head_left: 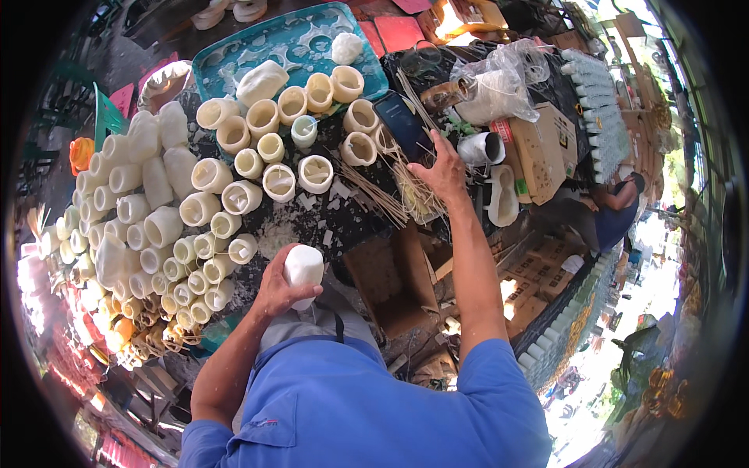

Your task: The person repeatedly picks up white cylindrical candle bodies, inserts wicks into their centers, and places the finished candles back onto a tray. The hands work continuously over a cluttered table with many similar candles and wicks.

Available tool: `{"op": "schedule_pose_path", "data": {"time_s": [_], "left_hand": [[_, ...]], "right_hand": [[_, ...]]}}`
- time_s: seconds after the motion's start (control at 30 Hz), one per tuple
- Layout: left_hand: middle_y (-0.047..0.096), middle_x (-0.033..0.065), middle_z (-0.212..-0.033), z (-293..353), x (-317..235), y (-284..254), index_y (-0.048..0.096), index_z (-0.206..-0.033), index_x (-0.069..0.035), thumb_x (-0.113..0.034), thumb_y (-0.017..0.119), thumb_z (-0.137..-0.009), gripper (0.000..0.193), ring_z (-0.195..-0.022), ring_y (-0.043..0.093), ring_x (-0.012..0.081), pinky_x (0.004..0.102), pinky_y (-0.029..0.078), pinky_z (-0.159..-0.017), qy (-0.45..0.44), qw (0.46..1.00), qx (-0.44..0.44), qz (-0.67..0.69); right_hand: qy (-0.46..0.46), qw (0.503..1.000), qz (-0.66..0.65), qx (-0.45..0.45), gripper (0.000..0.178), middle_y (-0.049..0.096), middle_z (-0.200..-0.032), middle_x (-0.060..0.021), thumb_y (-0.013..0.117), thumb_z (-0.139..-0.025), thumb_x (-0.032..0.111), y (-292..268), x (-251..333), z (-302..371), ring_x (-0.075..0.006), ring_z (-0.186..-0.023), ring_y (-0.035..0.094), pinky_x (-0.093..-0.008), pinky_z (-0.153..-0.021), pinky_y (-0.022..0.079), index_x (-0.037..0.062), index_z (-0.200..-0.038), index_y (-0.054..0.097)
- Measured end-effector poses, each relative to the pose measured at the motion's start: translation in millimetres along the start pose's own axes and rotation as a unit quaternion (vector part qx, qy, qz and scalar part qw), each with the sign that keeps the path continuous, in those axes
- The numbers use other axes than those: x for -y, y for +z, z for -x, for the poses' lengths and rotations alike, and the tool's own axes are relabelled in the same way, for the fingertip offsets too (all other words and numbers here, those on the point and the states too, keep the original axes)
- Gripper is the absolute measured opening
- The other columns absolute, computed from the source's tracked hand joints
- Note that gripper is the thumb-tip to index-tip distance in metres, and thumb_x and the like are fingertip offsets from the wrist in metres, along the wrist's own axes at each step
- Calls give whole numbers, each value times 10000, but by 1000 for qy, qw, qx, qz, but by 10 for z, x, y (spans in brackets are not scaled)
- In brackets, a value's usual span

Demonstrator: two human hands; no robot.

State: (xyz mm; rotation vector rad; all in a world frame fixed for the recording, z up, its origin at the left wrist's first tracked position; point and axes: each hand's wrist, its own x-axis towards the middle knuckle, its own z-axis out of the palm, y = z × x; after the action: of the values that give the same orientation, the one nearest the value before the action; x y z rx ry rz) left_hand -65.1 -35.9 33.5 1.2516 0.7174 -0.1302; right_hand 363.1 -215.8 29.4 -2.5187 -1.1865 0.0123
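Close to my body, my left hand [275,287] is wrapped round a smooth white rounded block [303,267], held upright above my lap. My right hand [442,169] is stretched forward over the dark table, thumb and fingers apart, beside a bundle of thin wooden sticks [373,191] and just right of a dark smartphone [399,125]. Whether its fingertips touch the sticks cannot be made out. Several cream hollow cup-shaped moulds [315,174] stand between the hands and the tray, some with pale filling.
A teal tray [226,69] with white residue lies at the back. Many more moulds [162,226] crowd the left. A metal cup [481,148], a flattened cardboard box [555,140] and a plastic bag [499,86] are at right. An open carton [392,273] sits below the table edge. Another person [616,210] is far right.
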Motion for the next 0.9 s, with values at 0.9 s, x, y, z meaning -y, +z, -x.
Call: {"op": "schedule_pose_path", "data": {"time_s": [0.9], "left_hand": [[760, 94, -1232, -212, -99, 134, 645, -1445, -55, -299, 1033, -708, 867, -1138, 725, 209, 395, 577, -1039, 38, 999, 14, -16]], "right_hand": [[54, 998, -30, -6, 697, 731, -1010, -155, 869, -920, 512, -75, 280, 182, -366, -909, 742, -483, -814, 603, 22, -1391, 710]]}}
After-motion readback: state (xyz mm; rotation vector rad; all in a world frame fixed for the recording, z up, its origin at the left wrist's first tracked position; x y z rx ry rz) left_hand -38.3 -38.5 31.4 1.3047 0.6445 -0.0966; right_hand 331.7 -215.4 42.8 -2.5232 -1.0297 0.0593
